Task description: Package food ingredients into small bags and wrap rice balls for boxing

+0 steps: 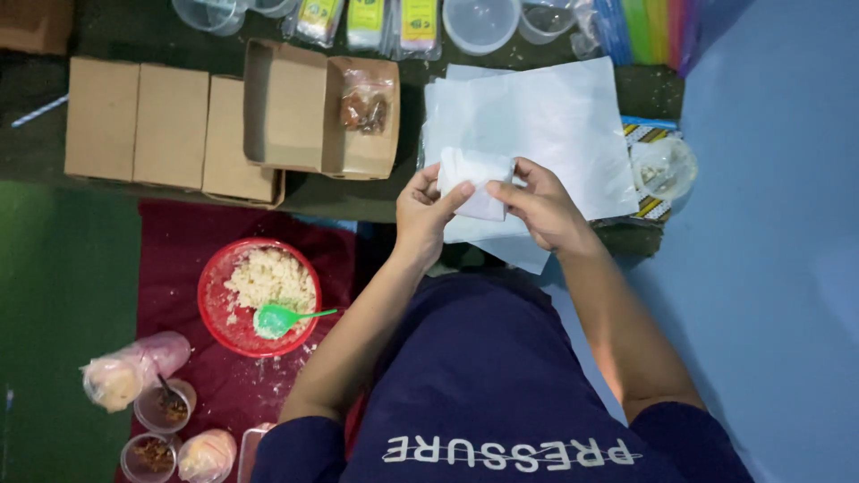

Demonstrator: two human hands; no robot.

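Both my hands hold a small folded piece of white paper (474,179) above a stack of white paper sheets (555,125). My left hand (425,210) pinches its left side with thumb on top. My right hand (541,206) grips its right edge with the fingertips. An open brown cardboard box (295,107) lies just to the left, with a small clear bag of brown food (364,107) in its right half.
Three closed brown boxes (170,125) line the left. A red bowl of crumbly white food (259,295) with a green spoon (282,317) sits on a dark red cloth (179,241). Small sauce cups (161,407), wrapped bags, clear containers (480,22) and coloured packets surround.
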